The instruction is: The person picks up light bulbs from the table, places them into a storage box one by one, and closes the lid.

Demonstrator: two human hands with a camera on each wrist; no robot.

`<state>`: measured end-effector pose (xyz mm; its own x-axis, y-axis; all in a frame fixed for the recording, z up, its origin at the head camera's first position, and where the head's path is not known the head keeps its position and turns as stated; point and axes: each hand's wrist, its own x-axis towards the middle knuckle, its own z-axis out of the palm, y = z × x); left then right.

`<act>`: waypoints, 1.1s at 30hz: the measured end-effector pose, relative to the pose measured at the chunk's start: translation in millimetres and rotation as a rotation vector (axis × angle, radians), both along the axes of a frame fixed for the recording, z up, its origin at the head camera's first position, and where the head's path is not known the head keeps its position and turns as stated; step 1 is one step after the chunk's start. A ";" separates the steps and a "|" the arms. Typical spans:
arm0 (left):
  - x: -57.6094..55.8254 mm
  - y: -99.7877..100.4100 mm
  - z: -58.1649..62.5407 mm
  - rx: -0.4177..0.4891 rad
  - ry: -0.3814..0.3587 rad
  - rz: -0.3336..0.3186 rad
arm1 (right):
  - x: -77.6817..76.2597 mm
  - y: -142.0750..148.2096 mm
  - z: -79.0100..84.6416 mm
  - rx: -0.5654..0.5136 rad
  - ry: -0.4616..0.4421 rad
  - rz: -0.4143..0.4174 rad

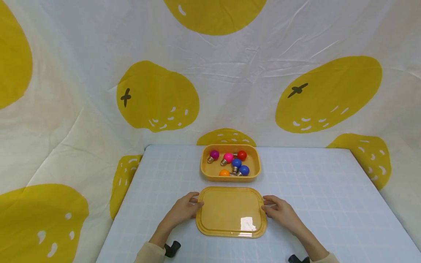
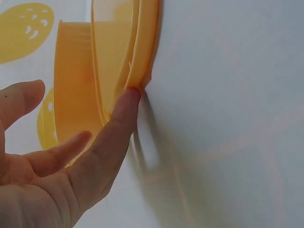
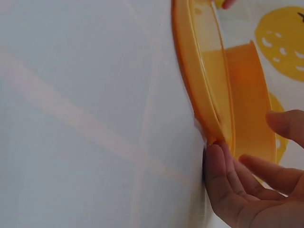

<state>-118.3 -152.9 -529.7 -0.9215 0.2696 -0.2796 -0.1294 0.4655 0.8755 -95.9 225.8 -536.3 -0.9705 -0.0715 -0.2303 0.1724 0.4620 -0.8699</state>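
Note:
A flat yellow lid with rounded corners lies on the table, a bright reflection near its front right. At its left edge is my left hand. Seen from the left wrist, a fairly straight finger touches the lid rim, while the thumb stands apart from it. My right hand is at the opposite edge. In the right wrist view its fingertips touch the rim and the thumb is away from it. Neither hand curls around the lid.
Behind the lid stands a yellow box holding several colored bulbs, among them a purple bulb, a red bulb and an orange bulb. A white cloth with yellow fruit prints hangs behind the checked tabletop.

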 end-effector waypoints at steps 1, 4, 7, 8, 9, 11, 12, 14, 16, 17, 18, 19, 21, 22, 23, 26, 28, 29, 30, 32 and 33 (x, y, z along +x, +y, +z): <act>0.3 -0.2 -0.5 0.027 -0.009 0.006 | 0.0 0.6 -0.6 -0.026 -0.001 -0.007; 1.0 -1.9 -2.1 0.100 -0.030 0.017 | 0.0 2.6 -1.7 -0.090 -0.005 -0.037; 1.2 -3.2 -2.6 0.170 -0.063 0.028 | -0.2 3.9 -0.9 -0.142 -0.015 -0.073; 1.3 -3.5 -2.7 0.186 -0.076 0.032 | -0.3 4.3 -0.4 -0.159 -0.022 -0.083; 1.4 -3.5 -2.7 0.202 -0.090 0.035 | -0.5 4.5 0.2 -0.173 -0.030 -0.095; 1.5 -3.5 -3.0 0.232 -0.111 0.040 | -0.9 5.2 1.0 -0.199 -0.036 -0.111; 1.5 -3.8 -3.2 0.247 -0.119 0.041 | -1.3 5.6 1.4 -0.210 -0.039 -0.116; 1.4 -4.3 -4.0 0.273 -0.133 0.042 | -1.9 6.5 2.4 -0.226 -0.038 -0.126; 1.2 -5.2 -4.6 0.298 -0.142 0.041 | -2.4 7.8 3.3 -0.238 -0.033 -0.133; 1.1 -5.6 -4.9 0.306 -0.147 0.042 | -2.7 8.5 3.6 -0.243 -0.030 -0.133; 0.9 -6.0 -5.3 0.311 -0.148 0.043 | -2.8 9.4 4.0 -0.251 -0.028 -0.134; 0.7 -6.3 -5.8 0.315 -0.149 0.044 | -2.9 10.2 4.4 -0.258 -0.027 -0.135; 0.3 -6.9 -6.0 0.325 -0.150 0.044 | -2.8 11.8 5.4 -0.274 -0.025 -0.133; 0.1 -7.1 -5.9 0.328 -0.149 0.045 | -2.7 12.6 6.1 -0.282 -0.024 -0.131; -0.1 -7.4 -5.7 0.333 -0.148 0.045 | -2.6 13.4 6.8 -0.286 -0.022 -0.127; -0.6 -7.8 -4.2 0.351 -0.146 0.045 | -2.2 15.6 9.4 -0.308 -0.009 -0.120; -1.1 -8.0 -2.5 0.366 -0.144 0.042 | -2.0 16.7 11.6 -0.321 0.004 -0.117; -1.5 -8.1 -1.7 0.376 -0.143 0.040 | -2.0 17.3 12.4 -0.328 0.009 -0.115; -1.9 -8.1 -0.7 0.385 -0.139 0.034 | -2.3 17.7 13.2 -0.334 0.008 -0.120; -3.0 -8.4 1.5 0.402 -0.131 0.023 | -3.0 18.7 14.7 -0.337 0.011 -0.117; -3.7 -8.6 2.7 0.409 -0.127 0.018 | -3.7 19.2 15.2 -0.337 0.008 -0.119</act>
